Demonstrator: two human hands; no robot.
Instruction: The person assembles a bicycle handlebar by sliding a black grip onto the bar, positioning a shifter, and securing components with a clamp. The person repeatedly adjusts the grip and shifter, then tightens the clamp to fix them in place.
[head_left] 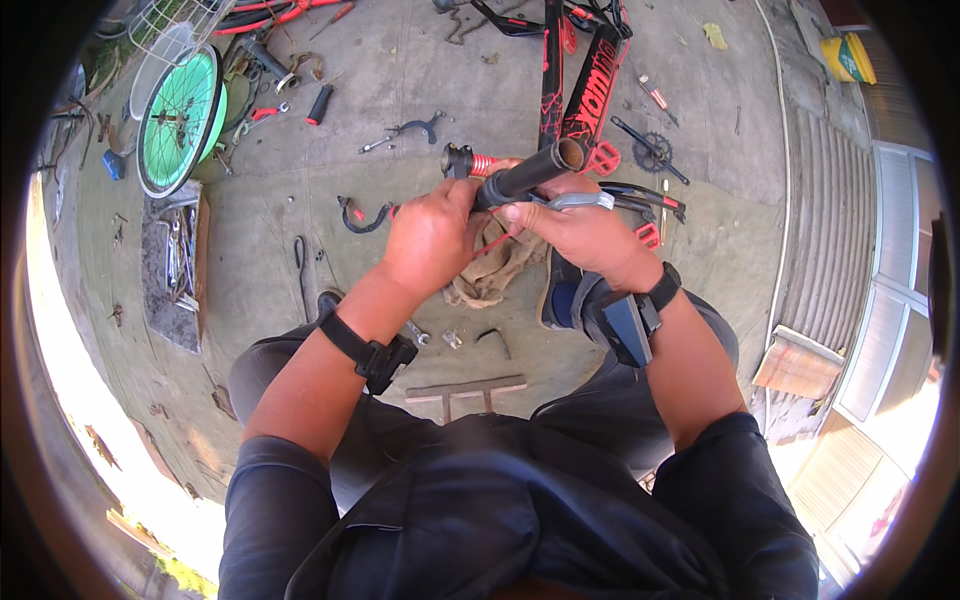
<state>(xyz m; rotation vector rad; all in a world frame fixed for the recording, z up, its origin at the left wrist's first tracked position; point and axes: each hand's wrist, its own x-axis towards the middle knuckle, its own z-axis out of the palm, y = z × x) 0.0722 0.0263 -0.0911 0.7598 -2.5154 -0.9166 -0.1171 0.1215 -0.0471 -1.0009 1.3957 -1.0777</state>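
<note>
A black metal tube (530, 174) is held up before me at a slant, its open end brown inside. My left hand (432, 232) is closed around its lower end, by a dark collar. My right hand (583, 228) is closed at the same tube, thumb against the collar, with a grey, flat-ended piece (580, 201) sticking out of its grip; its kind cannot be made out. Just beyond the left hand shows a red coil spring (483, 164) with a black end. A thin red strip (492, 244) hangs between the hands. Below lies a brown rag (487, 278).
Beyond the hands lies a black and red bicycle frame (594, 92), with a crankset (654, 151) to its right. At the left are a green-backed wheel (180, 120) and a tool tray (200, 265). A wrench (417, 332) and hex key (493, 342) lie near my feet.
</note>
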